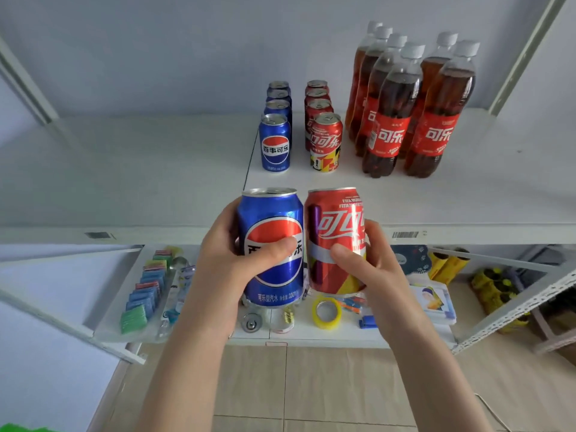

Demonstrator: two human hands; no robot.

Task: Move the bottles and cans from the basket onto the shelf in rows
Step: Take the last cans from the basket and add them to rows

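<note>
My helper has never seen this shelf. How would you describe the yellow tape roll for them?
On the lower shelf, just below the red can in the right hand, sits the tape roll. It is the only bright yellow ring there.

Clock from held blue can (271, 244) and held red can (336, 238). 12: blue can row (275, 145), red can row (325, 141) block rear; bare strip in front. 1–2: bottles (405, 120) form tall wall. 9–11: shelf (140, 169) bare, wide passage.

Bright even daylight, soft shadows, slight overall blur, wide-angle edge bending.
</note>
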